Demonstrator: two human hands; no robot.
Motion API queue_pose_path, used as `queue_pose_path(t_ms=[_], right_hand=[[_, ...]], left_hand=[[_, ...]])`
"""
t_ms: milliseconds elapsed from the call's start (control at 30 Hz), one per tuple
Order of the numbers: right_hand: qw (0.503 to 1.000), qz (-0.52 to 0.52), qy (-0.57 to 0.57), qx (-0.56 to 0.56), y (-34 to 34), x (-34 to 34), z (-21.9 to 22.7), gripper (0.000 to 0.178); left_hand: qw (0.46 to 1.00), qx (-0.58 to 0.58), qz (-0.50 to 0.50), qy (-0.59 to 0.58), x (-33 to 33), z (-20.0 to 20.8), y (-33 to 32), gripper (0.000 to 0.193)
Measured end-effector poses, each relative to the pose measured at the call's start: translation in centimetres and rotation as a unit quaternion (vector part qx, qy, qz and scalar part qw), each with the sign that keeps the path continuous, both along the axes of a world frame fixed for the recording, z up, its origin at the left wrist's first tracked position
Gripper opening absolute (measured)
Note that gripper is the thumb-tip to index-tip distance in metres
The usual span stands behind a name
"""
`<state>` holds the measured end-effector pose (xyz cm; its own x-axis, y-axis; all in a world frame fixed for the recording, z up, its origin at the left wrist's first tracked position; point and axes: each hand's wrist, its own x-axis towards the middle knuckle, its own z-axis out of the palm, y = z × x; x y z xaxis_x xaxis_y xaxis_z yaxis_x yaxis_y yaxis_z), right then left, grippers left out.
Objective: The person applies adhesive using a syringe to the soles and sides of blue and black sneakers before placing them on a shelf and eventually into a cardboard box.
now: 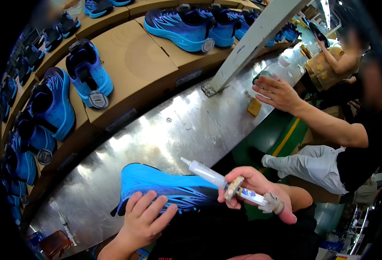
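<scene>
A blue running shoe [173,184] with dark purple and black parts lies on its side at the near edge of the metal worktop, its thick sole facing away from me. My left hand [145,216] rests on the shoe's upper near the heel, fingers curled over and gripping it. In my right hand [260,186] is a clear plastic syringe [208,173], its nozzle pointing up and left above the shoe. Tape or dried stuff is wrapped round the syringe's flange and plunger end. Part of the shoe's toe is hidden behind my right hand.
Cardboard boxes [130,56] with blue shoes [178,28] curve along the metal worktop [165,130]. A white post [251,47] stands on it. Another syringe [65,225] and a brown container [54,243] lie lower left. At right are a co-worker's hand [275,93] and a yellow sponge [254,107].
</scene>
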<state>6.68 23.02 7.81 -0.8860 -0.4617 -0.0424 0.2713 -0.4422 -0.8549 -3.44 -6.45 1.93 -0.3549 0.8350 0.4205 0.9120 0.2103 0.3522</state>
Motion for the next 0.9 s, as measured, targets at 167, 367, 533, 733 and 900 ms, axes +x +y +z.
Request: queue_pose_path(t_ms=[167, 367, 533, 733, 900], right_hand=[[0.998, -0.023, 0.015, -0.063, 0.6, 2.0, -1.7, 0.144], [0.998, 0.006, -0.004, -0.065, -1.0, -0.7, -0.5, 0.141], [0.990, -0.109, -0.009, -0.089, -2.3, 0.8, 1.5, 0.116], [0.990, -0.018, -0.102, -0.096, -2.1, -2.8, 1.0, 0.100], [0.986, -0.022, -0.152, -0.064, -2.6, -3.7, 1.1, 0.103]], left_hand=[[1.000, 0.004, -0.026, -0.017, 0.2, 0.0, 1.5, 0.034], [1.000, 0.012, -0.017, -0.004, -0.8, 0.4, -0.4, 0.033], [0.999, 0.023, -0.045, -0.013, -0.5, 0.1, 0.2, 0.033], [0.996, 0.088, -0.003, -0.034, 0.7, -0.5, 1.0, 0.029], [0.993, 0.116, -0.009, -0.008, 0.8, -1.1, 1.7, 0.027]])
